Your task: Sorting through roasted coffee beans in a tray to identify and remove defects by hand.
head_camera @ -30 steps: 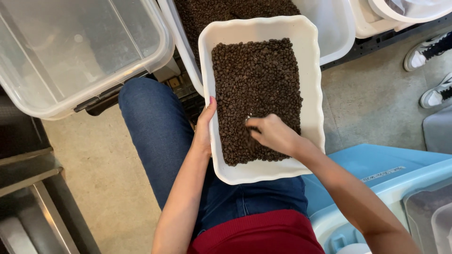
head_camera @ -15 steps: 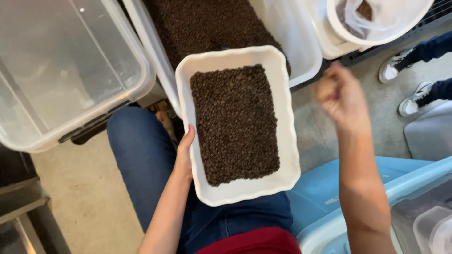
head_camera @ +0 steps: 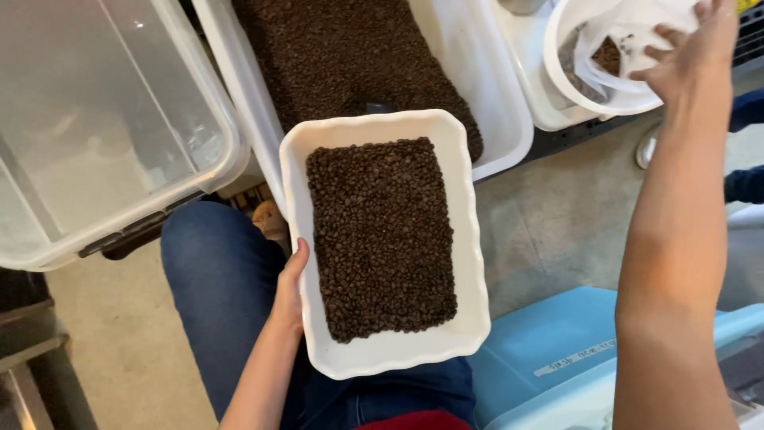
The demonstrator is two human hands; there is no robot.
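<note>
Below, left hand (head_camera: 288,287) clamped on the near left edge of a white rectangular ceramic dish with a scalloped rim (head_camera: 471,263), thumb curled over the lip, remaining fingers hidden underneath. Inside that dish, just right of the thumb, a flat bed of dark roasted coffee beans (head_camera: 380,239) filling the floor almost wall to wall. Under the dish and the left wrist, a blue-denim lap (head_camera: 215,295), with a strip of red garment (head_camera: 414,420) at the bottom edge.

Up and far to the right, right hand (head_camera: 691,49) stretched out over a round white plastic bucket lined with a clear bag (head_camera: 593,87), fingers spread loosely and opened out, nothing visibly gripped. Beneath those fingers, a few brown beans (head_camera: 609,56) lying in the bag. Well apart from the dish, that hand.

Beyond the left hand, past the far rim of the dish, a long white plastic tub (head_camera: 501,103) heaped with more beans. Left of the left hand, a large clear plastic bin (head_camera: 103,127). Under the right forearm, a light blue plastic lid (head_camera: 549,342) on grey concrete floor (head_camera: 549,223).
</note>
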